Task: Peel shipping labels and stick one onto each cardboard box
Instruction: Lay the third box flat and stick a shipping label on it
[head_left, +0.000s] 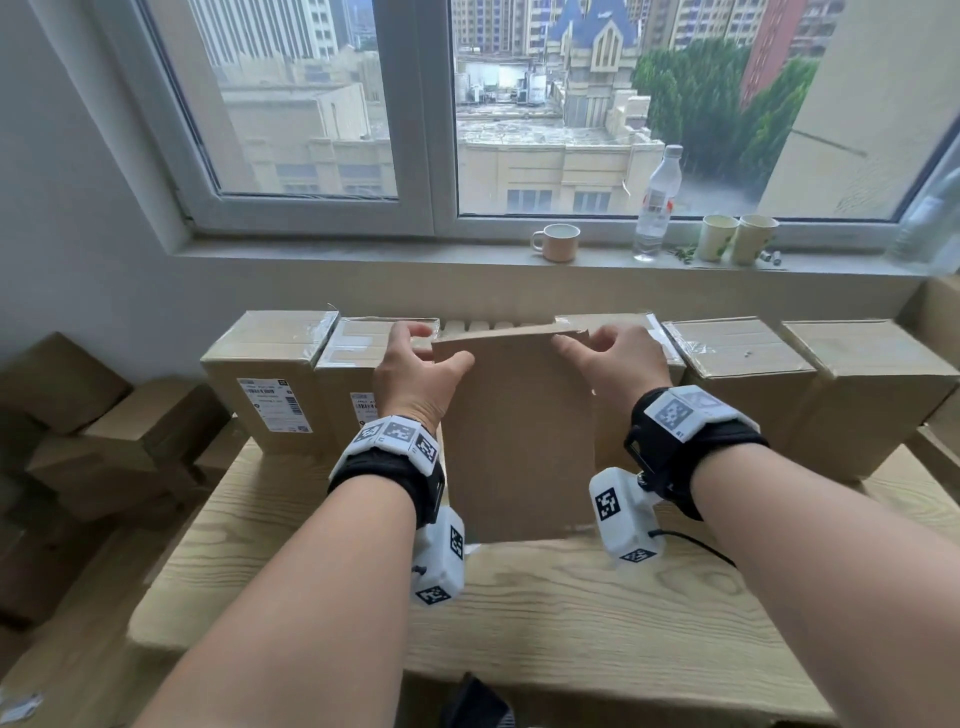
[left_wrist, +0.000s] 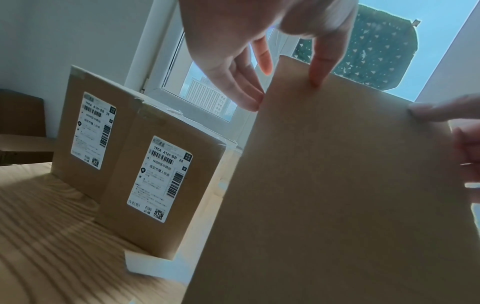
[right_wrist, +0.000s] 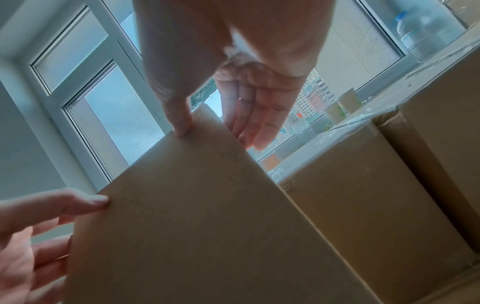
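Both hands hold the middle box (head_left: 519, 436) by its top corners, and it stands on the desk (head_left: 571, 613) with a plain, unlabelled face toward the person. The left hand (head_left: 415, 371) has its thumb on the front and fingers over the top edge; the right hand (head_left: 615, 358) pinches the other corner the same way, so each grip is closed on the box. The box looks tilted or half pulled out of the row, though the blur makes that hard to judge. To do this well, I'd set it flat and square before any label goes on.

A white strip (left_wrist: 153, 265) lies on the desk, perhaps label backing. To the left stand two boxes with labels (left_wrist: 159, 179); to the right two bare boxes (head_left: 748, 374). Beyond, on the windowsill (head_left: 363, 254), sit a mug (head_left: 556, 242), a water bottle (head_left: 657, 202) and two paper cups (head_left: 737, 239).
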